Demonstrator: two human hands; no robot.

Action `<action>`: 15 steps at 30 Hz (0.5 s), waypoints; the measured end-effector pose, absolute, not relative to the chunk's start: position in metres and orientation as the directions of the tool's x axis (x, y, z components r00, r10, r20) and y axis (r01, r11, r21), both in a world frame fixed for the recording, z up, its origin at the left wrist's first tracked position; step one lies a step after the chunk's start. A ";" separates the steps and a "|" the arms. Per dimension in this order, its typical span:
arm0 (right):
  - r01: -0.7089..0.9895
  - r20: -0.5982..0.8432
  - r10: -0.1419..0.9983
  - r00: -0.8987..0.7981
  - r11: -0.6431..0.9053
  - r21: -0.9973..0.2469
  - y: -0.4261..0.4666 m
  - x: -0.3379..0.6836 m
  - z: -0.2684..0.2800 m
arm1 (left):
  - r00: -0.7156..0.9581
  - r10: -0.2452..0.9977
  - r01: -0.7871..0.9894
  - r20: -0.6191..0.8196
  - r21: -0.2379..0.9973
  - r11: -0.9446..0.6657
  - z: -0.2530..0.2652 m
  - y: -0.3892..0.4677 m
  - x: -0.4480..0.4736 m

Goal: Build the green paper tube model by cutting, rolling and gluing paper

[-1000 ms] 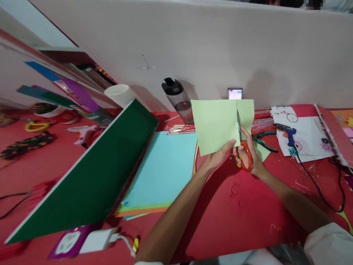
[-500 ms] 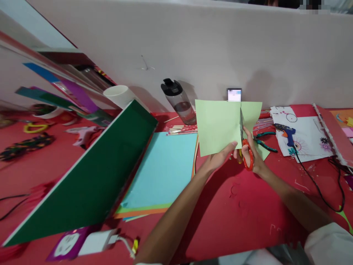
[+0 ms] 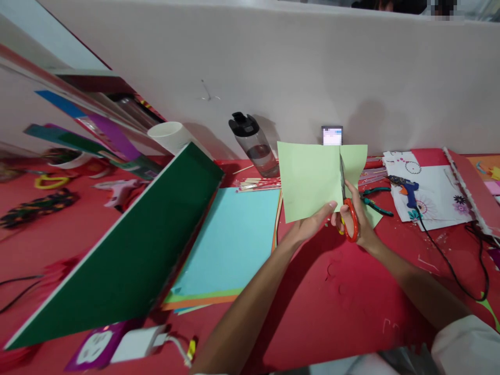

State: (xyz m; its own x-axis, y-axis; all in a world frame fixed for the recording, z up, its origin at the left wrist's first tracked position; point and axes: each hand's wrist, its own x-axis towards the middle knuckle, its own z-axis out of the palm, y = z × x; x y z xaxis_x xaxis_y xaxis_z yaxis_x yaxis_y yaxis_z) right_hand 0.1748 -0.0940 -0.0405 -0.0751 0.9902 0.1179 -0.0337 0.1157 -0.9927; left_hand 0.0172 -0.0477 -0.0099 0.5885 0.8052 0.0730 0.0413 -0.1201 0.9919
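Note:
A light green sheet of paper (image 3: 310, 179) is held up above the red table, its lower edge pinched by my left hand (image 3: 312, 221). My right hand (image 3: 361, 219) grips scissors (image 3: 352, 221) with red and yellow handles. Their blades point away from me and sit in a long cut, close to the sheet's far edge. To the right of the cut, a narrower part of the paper (image 3: 353, 161) bends away. Pliers with teal handles (image 3: 377, 200) lie just right of my right hand.
A blue glue gun (image 3: 410, 192) with a black cord lies on patterned cloth at right. A stack of coloured paper (image 3: 246, 234), a leaning green board (image 3: 128, 250) and a water bottle (image 3: 255, 146) are left of my hands. A lit phone (image 3: 332, 135) stands behind the sheet.
The right part of the green sheet has swung slightly inward, and the fingers in the scissor handles have shifted a little. Both hands stay in nearly the same place.

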 end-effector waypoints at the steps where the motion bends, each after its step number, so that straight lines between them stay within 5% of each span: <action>1: -0.027 0.118 0.990 -0.070 0.117 -0.993 -0.094 0.175 -0.041 | 0.610 0.789 0.048 0.075 0.990 -0.131 -0.009 -0.046 0.015; 8: -0.043 0.116 0.989 -0.090 0.113 -0.993 -0.086 0.185 -0.045 | 0.717 0.695 0.206 0.061 0.933 -0.294 -0.009 -0.015 -0.040; 12: -0.057 0.103 0.978 -0.181 0.094 -0.994 -0.080 0.195 -0.043 | 0.633 0.765 0.016 0.119 0.986 -0.166 -0.017 0.003 -0.069; 15: -0.054 0.061 0.954 -0.292 0.048 -0.997 -0.076 0.208 -0.039 | 0.423 0.896 -0.127 0.137 0.988 -0.091 -0.019 0.008 -0.075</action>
State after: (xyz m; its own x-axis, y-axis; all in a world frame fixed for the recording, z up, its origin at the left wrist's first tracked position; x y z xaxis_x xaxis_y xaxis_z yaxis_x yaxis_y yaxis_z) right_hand 0.2082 -0.0765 -0.0393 -0.2920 0.9545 0.0612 -0.0536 0.0476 -0.9974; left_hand -0.0751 0.0077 -0.0186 0.4227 0.8959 0.1369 -0.1272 -0.0909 0.9877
